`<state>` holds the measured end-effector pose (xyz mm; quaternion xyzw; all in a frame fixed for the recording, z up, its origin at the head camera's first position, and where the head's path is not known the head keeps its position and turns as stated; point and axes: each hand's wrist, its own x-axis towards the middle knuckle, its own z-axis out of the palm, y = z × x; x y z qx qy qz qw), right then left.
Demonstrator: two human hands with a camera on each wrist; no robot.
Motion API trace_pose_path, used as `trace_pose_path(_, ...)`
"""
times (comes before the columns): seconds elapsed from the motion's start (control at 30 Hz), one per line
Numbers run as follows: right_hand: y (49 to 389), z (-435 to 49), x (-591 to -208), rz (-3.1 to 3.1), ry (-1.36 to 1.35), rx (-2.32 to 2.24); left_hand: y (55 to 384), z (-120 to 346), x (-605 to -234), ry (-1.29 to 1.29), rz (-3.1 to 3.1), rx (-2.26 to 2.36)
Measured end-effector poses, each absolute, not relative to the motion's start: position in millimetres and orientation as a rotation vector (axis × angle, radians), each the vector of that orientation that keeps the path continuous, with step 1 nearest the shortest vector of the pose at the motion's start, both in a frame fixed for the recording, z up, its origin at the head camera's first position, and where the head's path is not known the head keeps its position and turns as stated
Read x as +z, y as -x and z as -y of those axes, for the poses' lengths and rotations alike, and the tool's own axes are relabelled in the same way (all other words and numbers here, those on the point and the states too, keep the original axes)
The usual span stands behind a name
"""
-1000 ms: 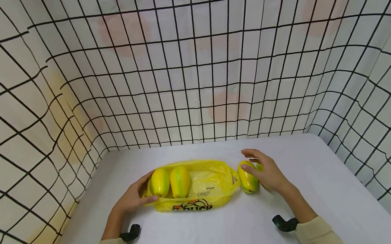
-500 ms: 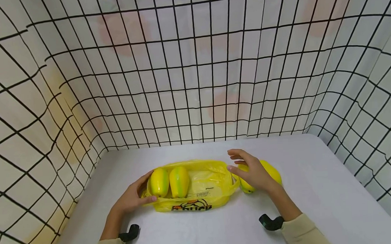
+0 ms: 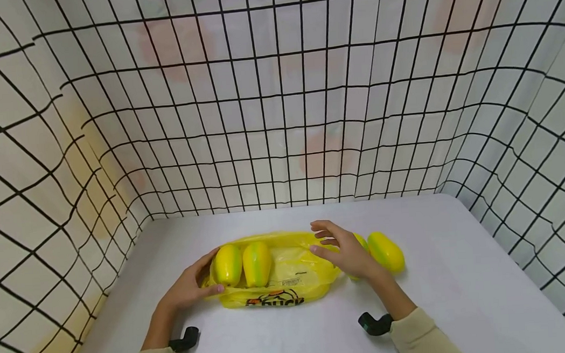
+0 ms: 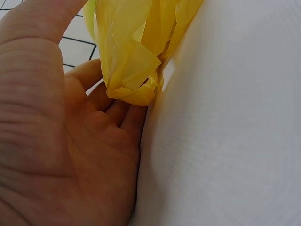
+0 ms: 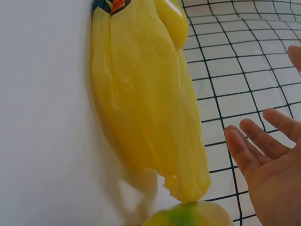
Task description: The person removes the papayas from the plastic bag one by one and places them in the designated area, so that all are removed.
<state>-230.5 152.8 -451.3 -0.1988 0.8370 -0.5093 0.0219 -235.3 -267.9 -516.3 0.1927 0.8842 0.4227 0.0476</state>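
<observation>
A yellow plastic bag [image 3: 288, 265] with black print lies spread on the table, its mouth facing up. Two glossy yellow oval fruits with green streaks, a left one [image 3: 228, 265] and a right one [image 3: 257, 264], sit in its left part. My left hand [image 3: 187, 285] holds the bag's left end, thumb in front and fingers behind; the left wrist view shows the folded yellow end [image 4: 129, 70] between them. Over the bag's right end hovers my right hand [image 3: 345, 253], fingers spread, holding nothing. Beside it lie a similar fruit [image 3: 386, 252] and another, partly hidden fruit [image 3: 361, 240].
The white table [image 3: 454, 285] carries the bag and fruits. Black wire grid [image 3: 283, 111] surrounds the back and both sides, with pale cloth behind it. Each wrist wears a black device, one on the left [image 3: 184, 340] and one on the right [image 3: 375, 324].
My right hand has moved left, from over the loose fruits toward the bag's right end, uncovering the right-hand fruit. The left hand and bag have stayed put.
</observation>
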Motion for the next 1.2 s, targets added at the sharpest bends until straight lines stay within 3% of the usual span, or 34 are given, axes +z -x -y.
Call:
trace_pose_path(0.7, 231.4, -109.8, -463.5, -2.523, 0.63, -1.55, 230.7, 266.6, -512.4, -0.592, -2.686, 1.309)
trace_pose_path(1.0, 230.3, -95.6, -465.2, -2.491, 0.613, -1.517, 220.8, 258.3, -494.8, -0.571, -2.655, 1.319)
trace_pose_path(1.2, 230.0, -88.9, -464.0, -2.508, 0.574, -1.481, 230.2, 264.9, -510.4, -0.584, -2.674, 1.324)
